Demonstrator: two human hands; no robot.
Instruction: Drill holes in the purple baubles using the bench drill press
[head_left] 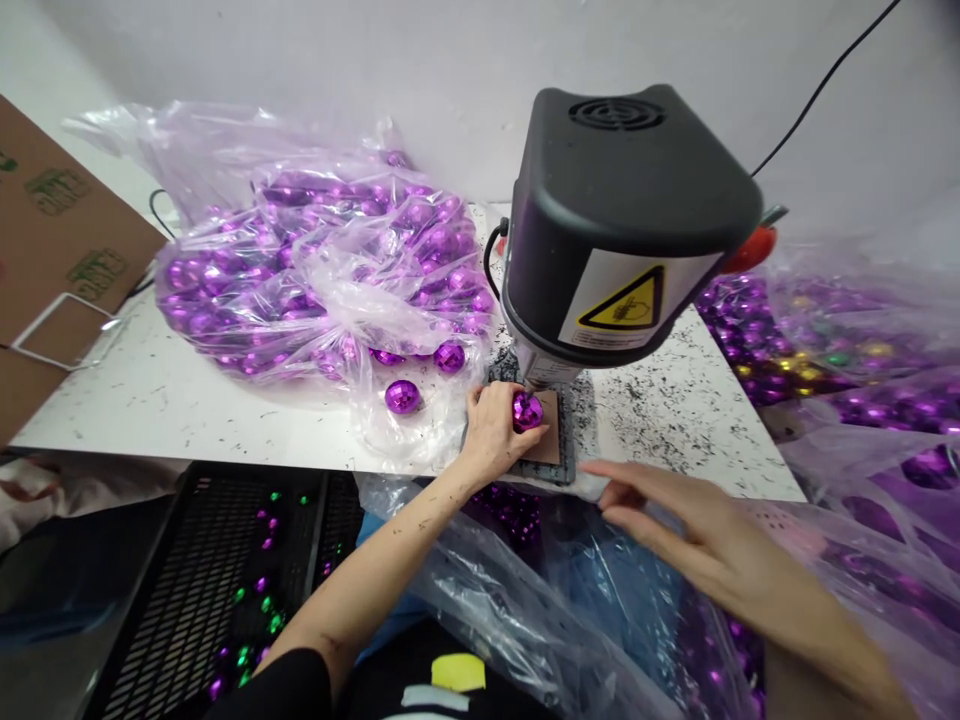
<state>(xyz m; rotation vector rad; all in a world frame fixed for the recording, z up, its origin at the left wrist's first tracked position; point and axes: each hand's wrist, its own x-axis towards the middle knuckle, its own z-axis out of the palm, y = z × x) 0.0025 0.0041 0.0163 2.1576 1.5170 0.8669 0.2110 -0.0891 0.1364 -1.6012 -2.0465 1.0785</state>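
A shiny purple faceted ball [528, 411] is gripped by my left hand [495, 425] on the brown pad of a small drill press base [559, 475]. Over the ball stands the press's black motor housing [630, 200], with a yellow warning label on its front. My right hand [667, 510], blurred by motion, hangs off the table's front edge to the right of the base. Its fingers are stretched out and hold nothing that I can see. Two loose purple balls, a nearer one [403, 397] and a farther one [450, 356], lie left of my left hand.
A large clear plastic bag [322, 270] of purple balls covers the table's left part. Dark shavings litter the white tabletop [660, 410]. A cardboard box [67, 260] stands far left, a black crate [187, 560] below. More bagged balls [885, 410] are at right; plastic [480, 590] covers my lap.
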